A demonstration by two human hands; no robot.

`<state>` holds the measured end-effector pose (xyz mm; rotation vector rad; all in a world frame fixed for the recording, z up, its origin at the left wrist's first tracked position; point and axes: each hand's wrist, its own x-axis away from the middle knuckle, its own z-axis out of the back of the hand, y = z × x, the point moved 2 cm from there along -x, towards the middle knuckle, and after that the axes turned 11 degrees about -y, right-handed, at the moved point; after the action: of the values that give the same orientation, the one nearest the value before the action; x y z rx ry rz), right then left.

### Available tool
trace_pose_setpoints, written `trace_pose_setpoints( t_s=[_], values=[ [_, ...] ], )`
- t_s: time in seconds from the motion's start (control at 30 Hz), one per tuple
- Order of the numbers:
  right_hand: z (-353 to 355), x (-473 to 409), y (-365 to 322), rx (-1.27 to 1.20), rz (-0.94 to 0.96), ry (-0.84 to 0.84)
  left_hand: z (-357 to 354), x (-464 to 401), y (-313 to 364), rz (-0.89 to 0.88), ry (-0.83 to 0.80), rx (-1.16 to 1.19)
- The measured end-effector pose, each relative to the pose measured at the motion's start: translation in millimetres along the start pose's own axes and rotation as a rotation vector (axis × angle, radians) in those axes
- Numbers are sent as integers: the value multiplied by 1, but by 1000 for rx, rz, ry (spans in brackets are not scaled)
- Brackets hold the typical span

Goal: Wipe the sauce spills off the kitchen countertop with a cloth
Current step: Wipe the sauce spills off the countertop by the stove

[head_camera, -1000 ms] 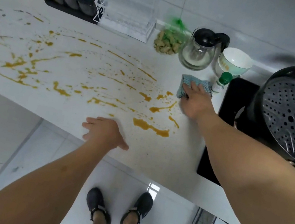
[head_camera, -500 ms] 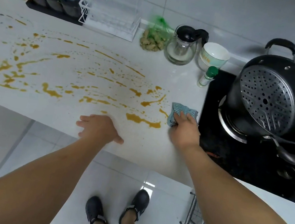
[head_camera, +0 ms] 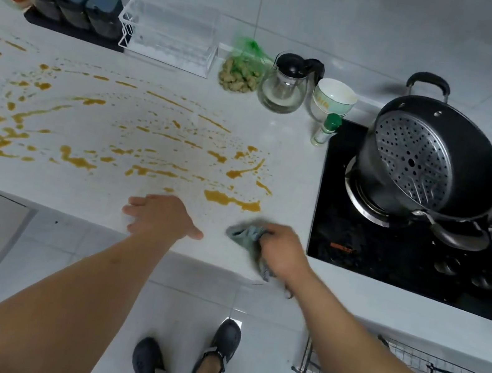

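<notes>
— Orange sauce (head_camera: 232, 199) is all over the white desk (head_camera: 290, 168), and nothing looks wiped yet. Where's your cloth?

— Bunched in my right hand (head_camera: 284, 252), at the front edge of the desk, about five o'clock from the big puddle. My fingers are curled round the cloth (head_camera: 249, 236) and part of it hangs past the edge. My left hand (head_camera: 160, 215) lies flat with relaxed fingers on the desk, at seven o'clock from that puddle, holding nothing.

— So what worries you?

— A few things, I reckon. The cloth is a wad, so a fast sweep might smear the sauce in streaks instead of lifting it. The puddle sits near the front edge; if I drag it toward six o'clock, it could drip onto the floor and my shoes (head_camera: 218, 342).

— And the stove?

— The stove (head_camera: 360, 239) is at three o'clock, just beside me. Pushing that way would carry sauce onto the black glass. Farther back, at one o'clock, a small bottle (head_camera: 325, 131) stands near the splatter; a wide stroke could knock it over.
</notes>
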<state>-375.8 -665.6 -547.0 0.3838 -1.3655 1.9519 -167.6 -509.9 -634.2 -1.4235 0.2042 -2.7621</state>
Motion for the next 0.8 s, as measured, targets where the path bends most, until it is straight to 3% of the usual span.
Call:
trace_pose_setpoints(
  t_s=[0.1,0.27,0.43,0.8],
  values=[
    [55,-34,1,-38,-42,92,0,3,-2,-11,15,-12],
    [124,-69,-17,188,-13,353,3,14,-3,-19,39,-44],
    [88,-100,-3,637,-113,222,6,24,-2,-42,25,-64],
    [16,-41,42,665,-110,374,12,44,-8,-69,56,-133]
  ],
)
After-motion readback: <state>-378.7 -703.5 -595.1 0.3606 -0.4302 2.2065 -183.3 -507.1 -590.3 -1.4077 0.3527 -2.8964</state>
